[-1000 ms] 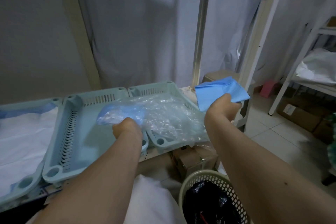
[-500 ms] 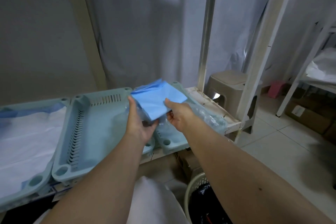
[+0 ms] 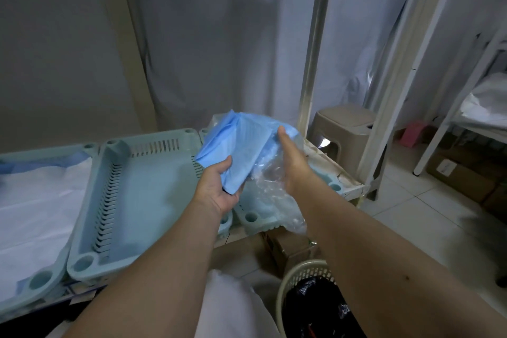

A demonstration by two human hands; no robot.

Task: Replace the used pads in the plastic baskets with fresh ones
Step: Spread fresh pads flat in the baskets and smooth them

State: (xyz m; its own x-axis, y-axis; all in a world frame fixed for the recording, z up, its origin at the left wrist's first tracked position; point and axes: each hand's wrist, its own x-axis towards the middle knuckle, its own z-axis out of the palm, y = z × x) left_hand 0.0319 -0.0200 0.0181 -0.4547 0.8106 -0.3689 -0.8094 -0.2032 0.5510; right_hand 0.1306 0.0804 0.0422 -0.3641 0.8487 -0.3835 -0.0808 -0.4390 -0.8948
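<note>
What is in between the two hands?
In the head view, the folded blue pad lies between the left hand and right hand. Crinkly clear plastic wrap lies there too, under the pad.

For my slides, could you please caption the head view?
Both hands, left and right, hold a folded blue pad above an unlined plastic basket.

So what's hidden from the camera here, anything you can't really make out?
- Right basket, head view: its inside is mostly covered by the folded blue pad, the clear plastic wrap and both hands.
- Left basket: cut off by the frame's left edge.
- Right hand: seen from the back, so its grip can't be judged.
- Waste bin: contents too dark to identify.
</note>
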